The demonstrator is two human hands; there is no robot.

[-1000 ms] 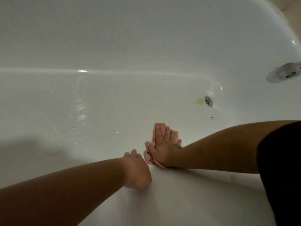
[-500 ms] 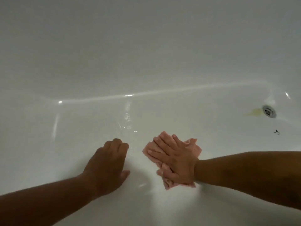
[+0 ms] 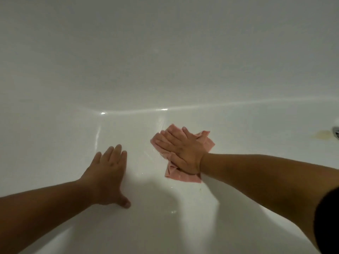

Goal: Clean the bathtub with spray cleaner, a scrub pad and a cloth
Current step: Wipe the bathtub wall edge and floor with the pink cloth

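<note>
Pink cloth (image 3: 182, 176) pressed flat on bathtub (image 3: 165, 61) floor under right hand (image 3: 183, 153); right fingers (image 3: 168, 138) straight and spread, nothing gripped. Left hand (image 3: 108, 173) laid flat on floor, left of cloth and apart from it, nothing held.

Since half second ago: cloth carried farther from drain (image 3: 336, 137), left fingers (image 3: 117, 153) uncurled into flat brace.

Wipe judged mid-stroke. Yellowish stain (image 3: 323, 134) beside drain, well right of right fingers, not yet reached.
</note>
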